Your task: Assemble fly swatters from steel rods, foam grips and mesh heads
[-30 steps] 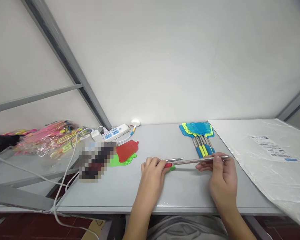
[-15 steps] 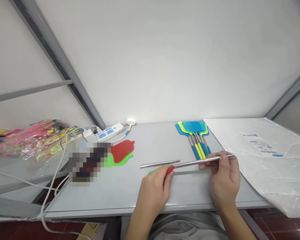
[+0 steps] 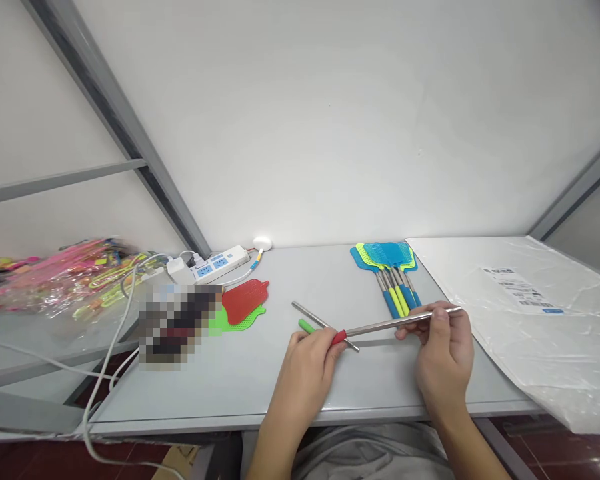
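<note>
My left hand (image 3: 310, 367) is closed around a red handle grip (image 3: 339, 337), most of it hidden in the fingers. A silver metal rod (image 3: 390, 325) runs from that grip to my right hand (image 3: 441, 353), whose thumb and fingers pinch it near its far end. Just beyond my left hand lies a green handle grip (image 3: 307, 326), and a second metal rod (image 3: 311, 315) slants across the table behind the fingers. A red fly swatter head (image 3: 245, 301) rests partly over a green fly swatter head (image 3: 240, 323) to the left.
Several assembled blue and yellow fly swatters (image 3: 387, 257) lie piled at the back. On the right is a white plastic package (image 3: 520, 347) with a label. A power strip (image 3: 220, 265) with cables and bagged colourful items (image 3: 70, 273) are at left, beside a blurred patch.
The loose metal rod on the table has swivelled, its right end now nearer me. More of the green grip shows. Both hands keep their hold, the right one shifted slightly left.
</note>
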### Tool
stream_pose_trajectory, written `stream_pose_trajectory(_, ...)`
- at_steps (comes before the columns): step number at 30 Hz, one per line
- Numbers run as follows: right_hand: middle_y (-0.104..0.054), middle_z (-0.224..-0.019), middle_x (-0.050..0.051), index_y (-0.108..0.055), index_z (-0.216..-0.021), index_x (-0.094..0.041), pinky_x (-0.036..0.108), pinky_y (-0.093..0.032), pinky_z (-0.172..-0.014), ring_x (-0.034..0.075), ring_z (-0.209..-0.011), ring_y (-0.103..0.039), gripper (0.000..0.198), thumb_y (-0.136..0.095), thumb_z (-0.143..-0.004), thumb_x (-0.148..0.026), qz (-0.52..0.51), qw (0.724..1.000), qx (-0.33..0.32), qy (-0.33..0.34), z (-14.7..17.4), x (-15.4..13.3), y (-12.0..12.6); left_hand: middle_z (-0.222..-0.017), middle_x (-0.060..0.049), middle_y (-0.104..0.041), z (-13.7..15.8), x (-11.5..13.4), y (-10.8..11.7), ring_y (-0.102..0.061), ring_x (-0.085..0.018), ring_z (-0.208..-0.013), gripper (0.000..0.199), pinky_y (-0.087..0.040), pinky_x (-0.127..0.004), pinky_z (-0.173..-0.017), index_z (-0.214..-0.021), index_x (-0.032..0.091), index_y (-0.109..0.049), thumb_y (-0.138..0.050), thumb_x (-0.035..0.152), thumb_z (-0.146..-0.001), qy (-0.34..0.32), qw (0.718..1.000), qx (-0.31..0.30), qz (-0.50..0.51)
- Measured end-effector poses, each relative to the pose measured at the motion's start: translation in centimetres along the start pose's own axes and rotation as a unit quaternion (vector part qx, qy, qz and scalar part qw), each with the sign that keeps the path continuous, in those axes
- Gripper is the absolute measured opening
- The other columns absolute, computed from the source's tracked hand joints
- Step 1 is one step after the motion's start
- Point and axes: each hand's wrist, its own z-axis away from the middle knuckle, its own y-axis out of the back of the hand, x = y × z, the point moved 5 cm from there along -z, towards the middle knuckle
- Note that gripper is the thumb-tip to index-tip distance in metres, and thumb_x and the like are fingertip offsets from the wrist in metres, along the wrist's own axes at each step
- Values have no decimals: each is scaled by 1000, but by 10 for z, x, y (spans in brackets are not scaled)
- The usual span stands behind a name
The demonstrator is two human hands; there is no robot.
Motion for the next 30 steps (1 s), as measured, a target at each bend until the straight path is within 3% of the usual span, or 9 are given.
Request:
stream_pose_trajectory(13,-59,-77,-4,-51,-94,-22,31,-51,-62,11,-56,-61,26,-52,-95,-47,9,999,-7,-35,-3,4,1,-87,1,-65,0,-2,-2,-58,-17,-81,21,-38,-34,-80,-96,23,-56,-38,28,-103,0,1000,-18,-6)
stream_pose_trajectory(25,-56,-69,-6,-50,-91,-23,31,-50,-53,11,-48,-53,11,-49,-97,-33,-72,997,-13,23,4,-6,1,-87,-1,-61,0,-1,0,-55,-19,-84,19,-38,-35,-77,-104,25,-59,-41,27,-102,-13,998,7,-62)
stream_pose_trajectory(30,-55,-66,-6,-50,-89,-23,30,-49,-50,11,-46,-50,11,-49,-96,-32,-76,997,-1,17,3,-7,1,-87,-1,-60,0,0,0,-54,-19,-83,18,-39,-34,-76,-100,24,-60,-42,24,-101,-19,998,10,-51)
